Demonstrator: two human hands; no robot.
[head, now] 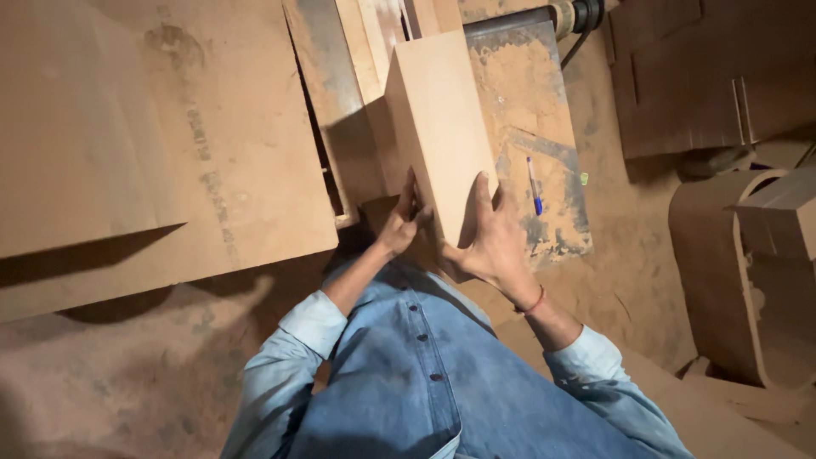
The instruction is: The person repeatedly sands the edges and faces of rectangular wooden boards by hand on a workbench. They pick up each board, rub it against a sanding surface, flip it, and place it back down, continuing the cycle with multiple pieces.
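A long rectangular box of tan fibreboard (438,127) points away from me, held by its near end in both hands. My left hand (399,223) grips its left side, fingers curled on the edge. My right hand (491,242) cups the near right corner, with the thumb up on the top face. Its far end lies over a dusty metal machine table (527,93). I wear a light blue denim shirt, and a thin red thread sits on my right wrist.
Large fibreboard sheets (153,127) lie at the left. A blue pen (534,187) rests on the dusty machine table. Curved board pieces (731,272) and stacked panels (705,76) stand at the right. Sawdust covers the floor (127,382).
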